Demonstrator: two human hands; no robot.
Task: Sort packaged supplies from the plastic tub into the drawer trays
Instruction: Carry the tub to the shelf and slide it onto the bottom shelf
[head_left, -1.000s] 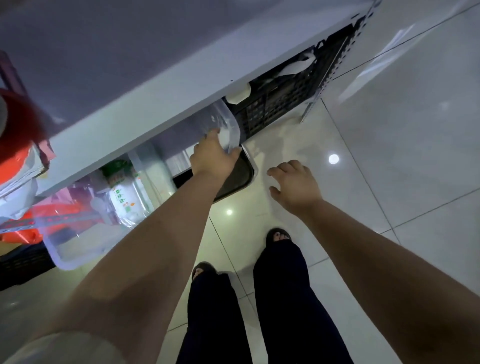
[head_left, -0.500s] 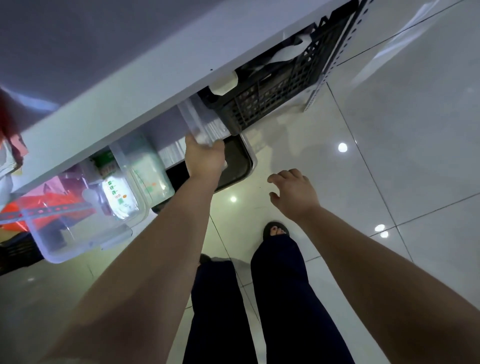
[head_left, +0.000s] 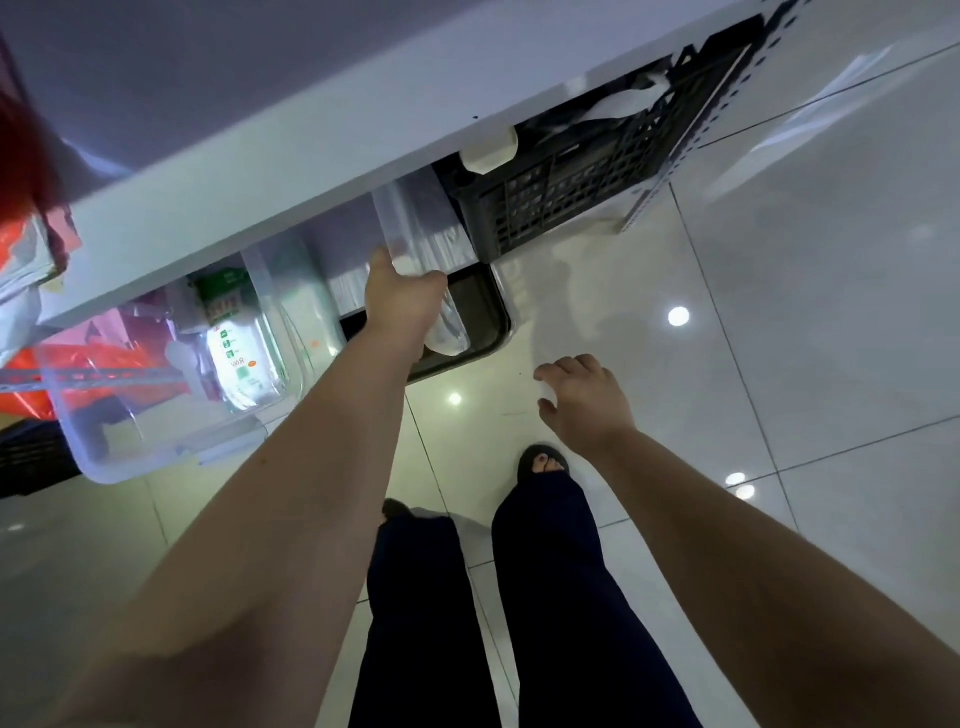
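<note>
A clear plastic tub (head_left: 156, 447) sticks out from under the white table, holding packaged supplies, among them a green-and-white pouch (head_left: 241, 358) and red packets (head_left: 83, 358). To its right a second clear plastic container (head_left: 415, 228) stands tilted under the table edge, above a dark tray (head_left: 480, 322) on the floor. My left hand (head_left: 402, 306) grips this container's near edge. My right hand (head_left: 587, 400) hovers over the floor tiles, fingers spread, holding nothing.
A black lattice crate (head_left: 571, 192) with white bags sits under the table at the right, beside a perforated metal leg (head_left: 670, 166). The white table edge (head_left: 291, 171) overhangs everything. My legs and sandalled feet stand on glossy tiles below.
My left hand has tipped the clear container up and pushed it further back under the table. My right hand has stayed near the same place over the floor.
</note>
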